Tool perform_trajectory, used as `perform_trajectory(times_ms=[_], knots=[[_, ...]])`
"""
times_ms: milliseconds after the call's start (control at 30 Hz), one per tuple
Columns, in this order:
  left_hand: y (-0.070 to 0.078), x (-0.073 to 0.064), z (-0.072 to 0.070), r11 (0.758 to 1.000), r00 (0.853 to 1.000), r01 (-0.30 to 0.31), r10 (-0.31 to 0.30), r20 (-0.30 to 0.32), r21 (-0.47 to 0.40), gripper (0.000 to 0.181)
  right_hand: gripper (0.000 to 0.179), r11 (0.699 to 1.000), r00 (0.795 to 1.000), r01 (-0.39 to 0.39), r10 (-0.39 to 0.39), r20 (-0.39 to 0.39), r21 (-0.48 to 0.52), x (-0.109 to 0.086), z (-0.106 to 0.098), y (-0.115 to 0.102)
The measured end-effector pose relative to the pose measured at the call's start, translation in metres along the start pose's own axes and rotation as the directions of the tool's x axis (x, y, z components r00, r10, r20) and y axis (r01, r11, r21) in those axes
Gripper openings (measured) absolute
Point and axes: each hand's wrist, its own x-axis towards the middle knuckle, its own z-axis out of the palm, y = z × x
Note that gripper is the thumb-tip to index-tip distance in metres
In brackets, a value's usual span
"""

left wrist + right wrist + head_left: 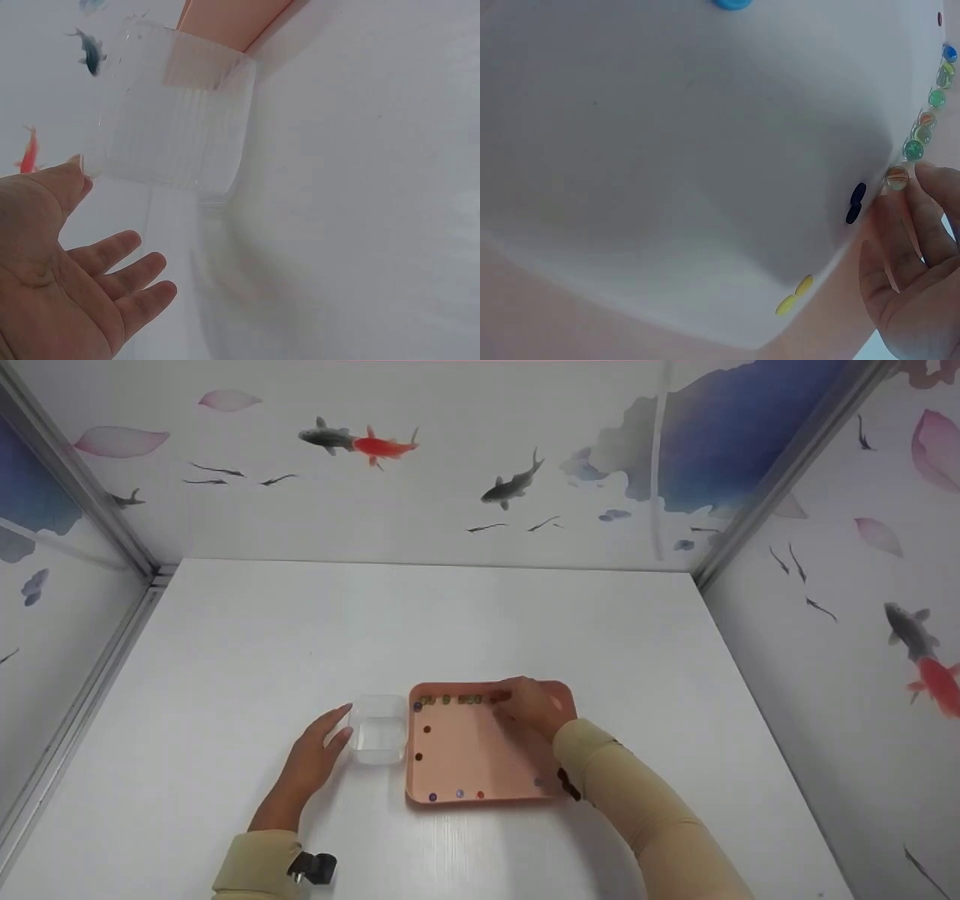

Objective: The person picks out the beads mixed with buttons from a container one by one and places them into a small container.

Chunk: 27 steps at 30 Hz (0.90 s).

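A salmon-coloured tray (480, 750) lies on the table, a row of glass marbles (469, 700) along its far edge. My right hand (525, 705) reaches over that edge. In the right wrist view, the thumb and a finger of this hand (922, 262) pinch a clear marble with an orange swirl (897, 178), beside a green marble (913, 150). Left of the tray stands a clear plastic container (379, 739). My left hand (311, 754) rests at its left side; in the left wrist view a fingertip touches the container (172, 112) while the other fingers stay extended.
Small round pieces (427, 729) lie along the tray's left side, others (460, 793) along its near edge. In the right wrist view, two yellow pieces (786, 304), two dark pieces (858, 193) and a blue piece (733, 3) show. Printed walls enclose the white table (262, 645).
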Motion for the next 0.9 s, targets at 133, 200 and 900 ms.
perform_trajectory(times_ms=[133, 200, 900], knots=[[-0.0002, 0.0004, 0.0003, 1.0, 1.0, 0.01, -0.01, 0.003, 0.001, 0.07, 0.037, 0.999, 0.999, -0.033, 0.033, -0.006, -0.036, -0.0007, 0.0013, -0.0011], [-0.0001, 0.0002, 0.0005, 1.0, 1.0, 0.014, -0.014, 0.002, 0.001, 0.073, 0.039, 0.998, 0.999, -0.044, 0.043, -0.009, -0.055, -0.0014, 0.0023, -0.0017], [0.0016, -0.0024, -0.0006, 1.0, 1.0, -0.008, 0.008, -0.004, 0.026, 0.072, 0.036, 0.996, 0.999, 0.023, -0.026, -0.031, -0.083, -0.0034, 0.0052, -0.0026]])
